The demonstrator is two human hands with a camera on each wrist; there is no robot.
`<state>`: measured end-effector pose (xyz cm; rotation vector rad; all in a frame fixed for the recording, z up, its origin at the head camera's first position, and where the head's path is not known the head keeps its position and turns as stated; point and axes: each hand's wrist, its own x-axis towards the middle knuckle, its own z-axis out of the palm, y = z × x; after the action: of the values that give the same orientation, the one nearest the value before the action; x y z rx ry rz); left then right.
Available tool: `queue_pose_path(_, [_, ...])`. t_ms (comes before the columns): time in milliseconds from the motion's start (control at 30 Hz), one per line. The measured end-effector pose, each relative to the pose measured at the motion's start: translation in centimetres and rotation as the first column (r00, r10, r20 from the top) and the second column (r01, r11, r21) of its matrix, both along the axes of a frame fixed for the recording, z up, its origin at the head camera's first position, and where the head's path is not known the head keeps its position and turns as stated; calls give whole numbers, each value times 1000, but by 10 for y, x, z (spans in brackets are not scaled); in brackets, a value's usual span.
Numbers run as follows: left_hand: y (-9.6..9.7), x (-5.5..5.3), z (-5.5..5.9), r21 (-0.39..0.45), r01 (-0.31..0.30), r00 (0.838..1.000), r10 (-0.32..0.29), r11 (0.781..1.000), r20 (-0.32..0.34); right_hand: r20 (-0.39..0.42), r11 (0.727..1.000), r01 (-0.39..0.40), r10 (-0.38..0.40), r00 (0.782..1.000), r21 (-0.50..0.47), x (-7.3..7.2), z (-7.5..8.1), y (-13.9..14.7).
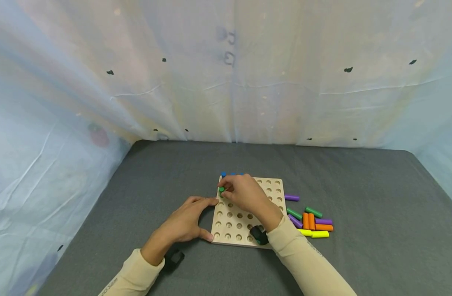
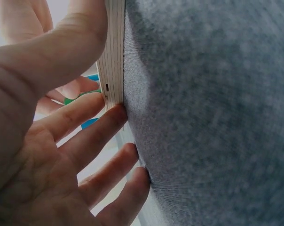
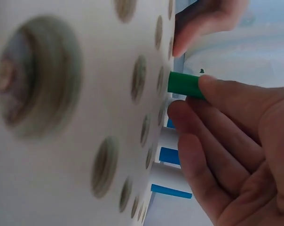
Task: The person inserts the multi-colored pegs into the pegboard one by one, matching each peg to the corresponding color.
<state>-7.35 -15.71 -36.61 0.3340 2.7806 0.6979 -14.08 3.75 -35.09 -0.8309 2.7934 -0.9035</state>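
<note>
A pale wooden pegboard (image 1: pixel 228 225) with rows of round holes lies on the grey table. My right hand (image 1: pixel 248 193) reaches over its far left part and pinches a green peg (image 3: pixel 183 84) between thumb and fingers. The peg's far end is at the board's face by the left edge; whether it sits in a hole I cannot tell. Several blue pegs (image 3: pixel 169 156) stand in the far row, partly hidden behind that hand. With thumb and fingers spread, my left hand (image 1: pixel 185 220) touches the board's left side (image 2: pixel 114 52), the thumb by the near corner.
To the right of the board lies a loose pile of pegs: green (image 1: pixel 314 212), purple (image 1: pixel 292 197), orange (image 1: pixel 311 221) and yellow (image 1: pixel 320 234). A pale curtain (image 1: pixel 266 82) hangs behind the table. Each wrist wears a small black device (image 1: pixel 258 235).
</note>
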Motion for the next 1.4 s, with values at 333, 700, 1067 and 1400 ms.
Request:
queue_pose_path(333, [0,1,3,-4,11,1000,-11,1000,-5,42,1000,24,-24,999,-16,16,10,25])
queue_pose_path(700, [0,2,1,-7,3,1000,-3,1000,0,-43,984,179,-179,983,3,46,2,124])
queue_pose_path(1067, [1,2,1,-2,3,1000,-3,1000,15,-42,958,281,-278,960,61,58,0,183])
queue_pose_path(1400, [0,1,1,-3,4,1000,-4,1000,5,3,949,289,-291,957,126,50,-3,206])
